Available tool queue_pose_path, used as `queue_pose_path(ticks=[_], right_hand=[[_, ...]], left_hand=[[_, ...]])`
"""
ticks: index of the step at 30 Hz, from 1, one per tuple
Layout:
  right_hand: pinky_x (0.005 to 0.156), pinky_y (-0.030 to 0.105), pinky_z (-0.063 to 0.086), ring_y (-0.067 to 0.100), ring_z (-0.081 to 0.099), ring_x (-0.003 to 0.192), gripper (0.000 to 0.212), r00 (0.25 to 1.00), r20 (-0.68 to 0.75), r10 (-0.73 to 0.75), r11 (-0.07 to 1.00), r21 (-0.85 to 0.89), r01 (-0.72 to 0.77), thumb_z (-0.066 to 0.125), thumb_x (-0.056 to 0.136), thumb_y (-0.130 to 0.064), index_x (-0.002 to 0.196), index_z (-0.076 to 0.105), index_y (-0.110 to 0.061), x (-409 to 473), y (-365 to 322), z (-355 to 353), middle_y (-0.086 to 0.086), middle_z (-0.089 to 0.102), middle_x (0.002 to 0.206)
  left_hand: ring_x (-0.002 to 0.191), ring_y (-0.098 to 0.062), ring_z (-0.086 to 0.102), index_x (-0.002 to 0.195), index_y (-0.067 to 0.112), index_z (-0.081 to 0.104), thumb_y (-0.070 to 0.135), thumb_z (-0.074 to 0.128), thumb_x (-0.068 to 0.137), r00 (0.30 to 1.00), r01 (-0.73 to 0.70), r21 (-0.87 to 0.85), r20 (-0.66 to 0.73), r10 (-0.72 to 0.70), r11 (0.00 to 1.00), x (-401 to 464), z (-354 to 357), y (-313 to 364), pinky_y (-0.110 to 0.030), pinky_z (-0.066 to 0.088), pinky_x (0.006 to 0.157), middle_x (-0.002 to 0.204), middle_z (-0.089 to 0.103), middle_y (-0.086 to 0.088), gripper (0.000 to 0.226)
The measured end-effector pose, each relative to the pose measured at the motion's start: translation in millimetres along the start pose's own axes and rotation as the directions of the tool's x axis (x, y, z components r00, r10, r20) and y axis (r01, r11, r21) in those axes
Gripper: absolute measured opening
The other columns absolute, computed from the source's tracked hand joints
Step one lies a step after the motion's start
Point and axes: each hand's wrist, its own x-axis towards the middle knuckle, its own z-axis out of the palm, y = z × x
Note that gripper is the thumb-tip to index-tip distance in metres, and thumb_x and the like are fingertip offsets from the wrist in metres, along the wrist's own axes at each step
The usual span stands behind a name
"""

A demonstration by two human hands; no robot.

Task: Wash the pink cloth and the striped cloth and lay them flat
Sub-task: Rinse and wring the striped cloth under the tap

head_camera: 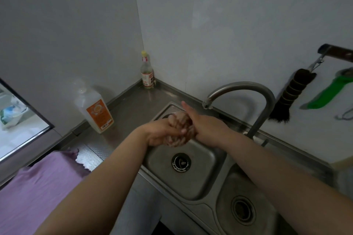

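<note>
While both arms reach over the sink (pixel 206 177), the left hand (pixel 160 132) and right hand (pixel 205 127) hold the bunched striped cloth (pixel 179 139) in a tight grip

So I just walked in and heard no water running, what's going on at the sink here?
A person is squeezing a bunched-up cloth with both hands over the left basin of the sink. The left hand grips it from one side and the right hand wraps it from the other. No water shows at the tap. The pink cloth already lies spread on the counter to the left, near a soap bottle.
</note>
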Motion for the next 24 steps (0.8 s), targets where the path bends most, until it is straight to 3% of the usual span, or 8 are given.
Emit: queue_pose_path(ticks=[4, 8, 11, 13, 15, 18, 21, 24], right_hand=[[0.083, 0.041, 0.049, 0.029, 0.056, 0.107, 0.064, 1.0, -0.014, -0.004, 0.986, -0.169, 0.001, 0.047, 0.094, -0.028, 0.148, 0.013, -0.033, 3.6, -2.8, 5.0, 0.009, 0.052, 0.129], [0.094, 0.042, 0.046, 0.029, 0.037, 0.129, 0.084, 0.997, -0.031, -0.066, 0.986, -0.157, 0.061, 0.06, 0.088, -0.015, 0.151, 0.007, -0.033, 1.5, -3.0, 21.2, 0.006, 0.023, 0.15], [0.074, 0.036, 0.05, 0.028, 0.054, 0.109, 0.076, 0.993, -0.079, -0.083, 0.945, -0.323, 0.053, 0.062, 0.087, -0.016, 0.15, 0.02, -0.012, -3.6, -1.1, 43.3, 0.013, 0.047, 0.128], [0.057, 0.03, 0.045, 0.027, 0.066, 0.085, 0.042, 0.979, -0.202, -0.035, 0.925, -0.378, -0.045, 0.067, 0.083, -0.02, 0.121, 0.054, -0.006, -5.9, 1.3, 53.0, 0.012, 0.064, 0.101], [0.054, 0.028, 0.039, 0.027, 0.066, 0.081, 0.018, 0.986, -0.104, 0.127, 0.956, -0.254, -0.15, 0.053, 0.091, -0.023, 0.104, 0.057, -0.011, -4.1, 1.9, 49.0, 0.008, 0.068, 0.095], [0.058, 0.027, 0.036, 0.026, 0.059, 0.084, 0.026, 0.947, 0.12, 0.298, 0.939, 0.144, -0.313, 0.044, 0.093, -0.026, 0.102, 0.061, -0.009, 4.6, 3.7, 43.4, 0.01, 0.066, 0.101], [0.047, 0.024, 0.024, 0.02, 0.047, 0.054, 0.013, 0.873, 0.372, 0.315, 0.609, 0.626, -0.487, 0.052, 0.086, -0.015, 0.074, 0.055, -0.01, 6.9, 4.7, 40.3, 0.009, 0.052, 0.068], [0.041, 0.018, 0.011, 0.008, 0.019, 0.037, 0.029, 0.821, 0.535, 0.198, 0.228, 0.79, -0.569, 0.051, 0.084, -0.015, 0.061, 0.036, -0.024, 2.6, 13.7, 33.1, -0.004, 0.028, 0.046]], left_hand=[[0.097, -0.014, 0.066, 0.112, 0.01, 0.064, 0.007, 0.069, 0.084, 0.985, 0.168, 0.734, -0.158, -0.074, 0.658, 6.6, 24.7, 18.3, -0.019, 0.051, 0.075, 0.1, 0.069, 0.001, 0.028], [0.103, -0.034, 0.063, 0.115, -0.004, 0.061, 0.016, 0.067, 0.087, 0.957, 0.289, 0.804, -0.226, -0.183, 0.52, 17.3, 27.4, 15.3, -0.043, 0.051, 0.092, 0.116, 0.065, -0.023, 0.035], [0.073, -0.023, 0.061, 0.095, 0.003, 0.062, 0.022, 0.062, 0.091, 0.927, 0.349, 0.863, -0.262, -0.269, 0.365, 23.8, 29.0, 9.0, -0.031, 0.053, 0.068, 0.089, 0.067, -0.016, 0.019], [0.077, -0.022, 0.063, 0.104, 0.003, 0.061, 0.026, 0.066, 0.088, 0.935, 0.341, 0.928, -0.318, -0.157, 0.149, 31.6, 33.6, 0.1, -0.03, 0.051, 0.067, 0.095, 0.069, -0.013, 0.028], [0.088, -0.026, 0.065, 0.119, 0.004, 0.049, 0.021, 0.062, 0.088, 0.946, 0.311, 0.948, -0.302, 0.117, -0.067, 36.6, 38.3, -8.4, -0.034, 0.052, 0.07, 0.101, 0.066, -0.01, 0.037], [0.085, -0.028, 0.064, 0.125, 0.01, 0.04, 0.013, 0.052, 0.092, 0.919, 0.179, 0.917, -0.027, 0.393, -0.356, 35.8, 34.4, -9.7, -0.04, 0.052, 0.065, 0.098, 0.062, -0.007, 0.035], [0.083, -0.027, 0.065, 0.124, 0.016, 0.045, 0.023, 0.049, 0.095, 0.892, 0.037, 0.838, 0.218, 0.397, -0.544, 42.3, 20.7, 3.9, -0.038, 0.054, 0.065, 0.097, 0.064, -0.006, 0.031], [0.071, -0.03, 0.065, 0.109, 0.012, 0.056, 0.027, 0.053, 0.092, 0.862, -0.083, 0.81, 0.351, 0.366, -0.581, 48.2, 19.6, 21.3, -0.04, 0.055, 0.058, 0.085, 0.066, -0.009, 0.023]])
